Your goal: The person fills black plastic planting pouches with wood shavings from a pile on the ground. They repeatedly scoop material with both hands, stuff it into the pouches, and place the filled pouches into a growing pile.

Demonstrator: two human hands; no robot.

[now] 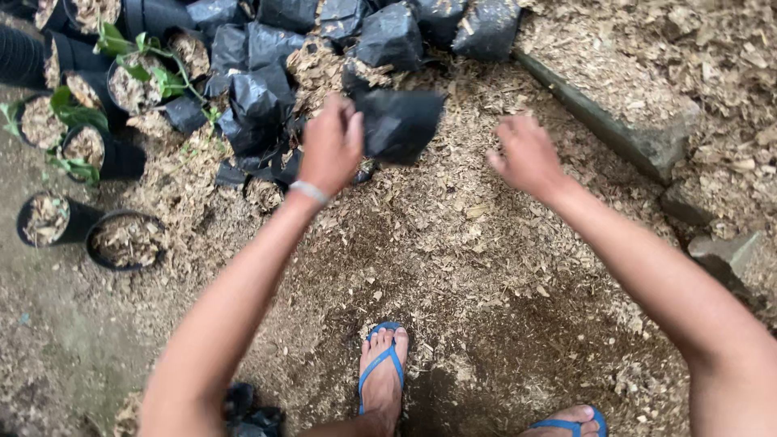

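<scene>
Two feet in blue flip-flops [382, 374] are seen nearest the camera, planted on ground [486, 324] covered with wood shavings and dark soil. A crumpled heap of black plastic [247, 409] lies by the left leg at the bottom edge.

Above the feet, both forearms are stretched forward. The left hand [330, 146], with a pale band [311, 192] at the wrist, is closed on the edge of an empty black nursery bag [398, 123], which is held up off the ground just over the shavings; the bag hangs limp and no filling can be seen in it. The right hand [526, 154] is held apart from the bag, to its right, with the fingers loosely curled and nothing gripped.

To the left, two filled round bags [125, 239] stand upright side by side, topped with shavings. Further back on the left, more filled bags are grouped, several with green seedlings [150, 69] growing from them. Behind the held bag, a loose pile of empty and partly filled black bags [259, 97] is spread, and a row of bulging bags [388, 32] runs along the top edge. A grey stone kerb [607, 125] slants across the upper right, with shavings heaped beyond it.

As far as can be judged, a fair number of bags have been filled, while many empty ones are left, the held one among them.
</scene>
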